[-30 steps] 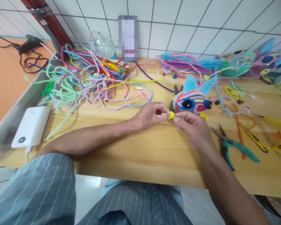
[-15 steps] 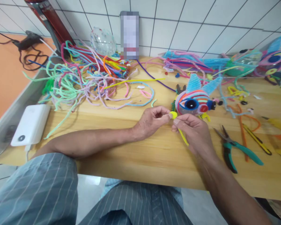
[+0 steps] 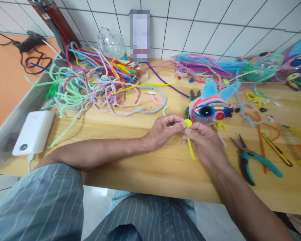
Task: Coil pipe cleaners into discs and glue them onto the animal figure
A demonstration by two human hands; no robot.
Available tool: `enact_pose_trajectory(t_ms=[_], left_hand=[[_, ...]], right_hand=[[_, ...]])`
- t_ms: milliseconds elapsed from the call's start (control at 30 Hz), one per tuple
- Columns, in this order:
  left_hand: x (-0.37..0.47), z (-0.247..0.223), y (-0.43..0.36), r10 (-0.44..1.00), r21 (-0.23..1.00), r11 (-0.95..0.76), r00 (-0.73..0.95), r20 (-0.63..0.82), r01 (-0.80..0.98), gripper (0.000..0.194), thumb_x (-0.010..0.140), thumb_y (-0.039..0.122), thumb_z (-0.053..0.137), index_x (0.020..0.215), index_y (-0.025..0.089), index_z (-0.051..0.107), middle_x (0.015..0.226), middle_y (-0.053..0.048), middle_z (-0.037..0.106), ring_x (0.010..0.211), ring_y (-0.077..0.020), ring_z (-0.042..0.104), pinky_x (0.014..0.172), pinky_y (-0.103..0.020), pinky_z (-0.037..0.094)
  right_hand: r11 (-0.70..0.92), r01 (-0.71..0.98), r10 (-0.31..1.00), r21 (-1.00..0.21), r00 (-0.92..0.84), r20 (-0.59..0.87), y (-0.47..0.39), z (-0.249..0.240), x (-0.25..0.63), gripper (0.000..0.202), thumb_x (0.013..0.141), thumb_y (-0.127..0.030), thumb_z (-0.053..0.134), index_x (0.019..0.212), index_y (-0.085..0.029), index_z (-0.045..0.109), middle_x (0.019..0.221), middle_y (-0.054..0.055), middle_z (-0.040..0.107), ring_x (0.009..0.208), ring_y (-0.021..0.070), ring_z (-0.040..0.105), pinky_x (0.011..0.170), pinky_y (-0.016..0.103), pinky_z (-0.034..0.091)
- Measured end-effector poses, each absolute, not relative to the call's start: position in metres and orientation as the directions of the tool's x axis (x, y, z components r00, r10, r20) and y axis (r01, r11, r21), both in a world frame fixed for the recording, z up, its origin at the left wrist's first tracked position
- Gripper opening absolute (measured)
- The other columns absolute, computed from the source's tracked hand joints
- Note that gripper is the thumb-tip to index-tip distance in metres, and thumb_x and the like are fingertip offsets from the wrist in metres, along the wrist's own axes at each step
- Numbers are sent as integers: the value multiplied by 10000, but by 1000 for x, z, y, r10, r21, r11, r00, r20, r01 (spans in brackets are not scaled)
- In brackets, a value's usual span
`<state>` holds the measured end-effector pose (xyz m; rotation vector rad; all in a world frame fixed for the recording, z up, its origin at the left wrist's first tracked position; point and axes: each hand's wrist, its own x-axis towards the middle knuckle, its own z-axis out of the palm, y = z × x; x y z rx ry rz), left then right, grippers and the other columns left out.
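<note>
Between my two hands is a yellow pipe cleaner (image 3: 190,149), with one end coiled into a small flat disc and a short straight tail hanging down. My left hand (image 3: 167,130) pinches the disc's left side between thumb and finger. From the right, my right hand (image 3: 203,139) closes on the same pipe cleaner near where the tail leaves the disc. Just behind my hands sits a craft animal head (image 3: 208,112) with striped pipe-cleaner covering, blue ears, a blue-ringed eye and a red button. Its lower edge is partly hidden by my right hand.
Teal-handled pliers (image 3: 251,157) and a yellow utility knife (image 3: 276,149) lie at the right. A tangle of pipe cleaners (image 3: 72,87) covers the back left, near a white power bank (image 3: 33,133). A phone (image 3: 139,36) leans on the tiled wall beside a clear ball (image 3: 111,43).
The yellow tail has swung from slanting right to hanging nearly straight down as my fingers turn the coil. Both hands stay close together in almost the same place.
</note>
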<state>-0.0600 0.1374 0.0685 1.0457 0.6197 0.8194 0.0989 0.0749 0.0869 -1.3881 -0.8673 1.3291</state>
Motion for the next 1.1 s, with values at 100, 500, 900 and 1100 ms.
enact_pose_trajectory(t_ms=[100, 500, 900, 1100], left_hand=[[-60, 68, 137, 807, 905, 287, 588, -52, -313, 435, 791, 555, 869, 888, 154, 731, 743, 5, 700, 715, -118, 639, 812, -307, 521], [-61, 67, 137, 786, 908, 205, 614, 71, -366, 373, 875, 505, 819, 901, 141, 743, 760, -23, 755, 764, -144, 701, 855, -308, 547], [-61, 67, 146, 735, 963, 168, 677, 21, -212, 463, 849, 585, 795, 893, 130, 721, 845, -29, 718, 779, -123, 616, 791, -279, 479], [-70, 81, 173, 551, 993, -113, 834, 31, 37, 311, 852, 447, 757, 853, 140, 706, 694, 35, 598, 645, -84, 477, 615, -227, 359]], right_hand=[[-266, -132, 950, -955, 132, -283, 74, 87, 100, 273, 731, -410, 878, 813, -228, 691, 658, -10, 706, 594, 153, 653, 625, 301, 511], [-244, -274, 933, -930, 196, -302, 77, 91, 98, 246, 643, -307, 913, 737, -223, 702, 663, -31, 642, 563, 105, 568, 547, 247, 466], [-191, -24, 948, -981, 256, -191, 73, 90, 106, 170, 736, -313, 796, 729, -228, 649, 582, -39, 610, 526, 106, 515, 539, 253, 397], [-169, 302, 976, -938, 180, -118, 71, 100, 113, 246, 758, -367, 802, 692, -232, 608, 552, -48, 543, 511, 105, 452, 513, 257, 351]])
